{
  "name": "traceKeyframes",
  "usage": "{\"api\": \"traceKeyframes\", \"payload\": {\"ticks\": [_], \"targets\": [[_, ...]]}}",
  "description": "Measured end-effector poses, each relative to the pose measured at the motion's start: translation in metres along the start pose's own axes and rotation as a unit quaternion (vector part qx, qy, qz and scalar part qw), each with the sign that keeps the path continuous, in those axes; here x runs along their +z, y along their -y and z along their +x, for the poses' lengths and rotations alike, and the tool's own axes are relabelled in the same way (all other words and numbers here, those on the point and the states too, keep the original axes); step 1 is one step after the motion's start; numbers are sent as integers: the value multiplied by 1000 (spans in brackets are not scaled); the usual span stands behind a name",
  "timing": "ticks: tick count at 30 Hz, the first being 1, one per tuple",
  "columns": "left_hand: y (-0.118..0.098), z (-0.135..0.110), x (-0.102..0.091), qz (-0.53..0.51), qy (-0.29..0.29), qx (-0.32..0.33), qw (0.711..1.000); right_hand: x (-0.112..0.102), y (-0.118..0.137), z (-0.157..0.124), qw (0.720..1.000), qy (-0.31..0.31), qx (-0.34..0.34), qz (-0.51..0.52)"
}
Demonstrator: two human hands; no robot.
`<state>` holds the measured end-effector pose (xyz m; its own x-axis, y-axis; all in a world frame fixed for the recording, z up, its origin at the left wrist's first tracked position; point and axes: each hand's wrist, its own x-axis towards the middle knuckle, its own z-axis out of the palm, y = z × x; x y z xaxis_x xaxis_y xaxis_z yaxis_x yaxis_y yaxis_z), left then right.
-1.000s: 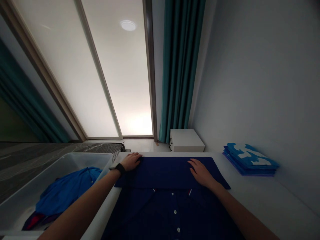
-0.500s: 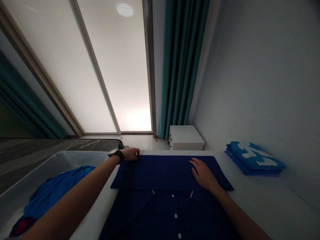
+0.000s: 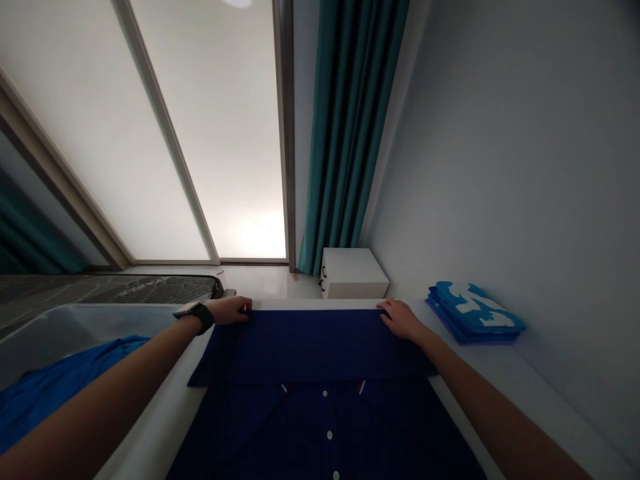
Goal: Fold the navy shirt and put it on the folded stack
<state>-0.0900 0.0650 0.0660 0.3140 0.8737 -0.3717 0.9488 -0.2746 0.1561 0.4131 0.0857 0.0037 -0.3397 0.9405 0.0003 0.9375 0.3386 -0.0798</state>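
A navy blue buttoned shirt (image 3: 320, 350) is spread out before me, its far part folded over toward me in a straight band. White buttons run down its middle, and two small red-and-white trims show below the fold. My left hand (image 3: 230, 310), with a dark watch (image 3: 200, 315) on the wrist, is closed on the far left corner of the fold. At the fold's far edge, toward the right, my right hand (image 3: 400, 319) has its fingers and thumb closed on the cloth. The near end of the shirt runs out of view.
To the left, a translucent plastic bin (image 3: 100, 313) holds blue clothing (image 3: 65, 373). Folded blue-and-white cloths (image 3: 475, 313) are stacked on the white table (image 3: 505, 373) by the wall. Beyond stand a white cabinet (image 3: 353, 267), a teal curtain (image 3: 345, 133) and frosted sliding doors (image 3: 220, 133).
My right hand has moved from lying on the folded band to its far edge and closed there. My left hand stays at the far left corner. The whole view has shifted slightly.
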Motion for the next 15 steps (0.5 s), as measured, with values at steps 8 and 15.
{"api": "traceKeyframes", "payload": {"ticks": [8, 15], "targets": [[7, -9, -4, -1, 2, -3, 1000, -23, -42, 16, 996, 88, 30, 10], [21, -16, -2, -12, 14, 4, 1000, -20, -50, 5, 995, 87, 20, 45]]}}
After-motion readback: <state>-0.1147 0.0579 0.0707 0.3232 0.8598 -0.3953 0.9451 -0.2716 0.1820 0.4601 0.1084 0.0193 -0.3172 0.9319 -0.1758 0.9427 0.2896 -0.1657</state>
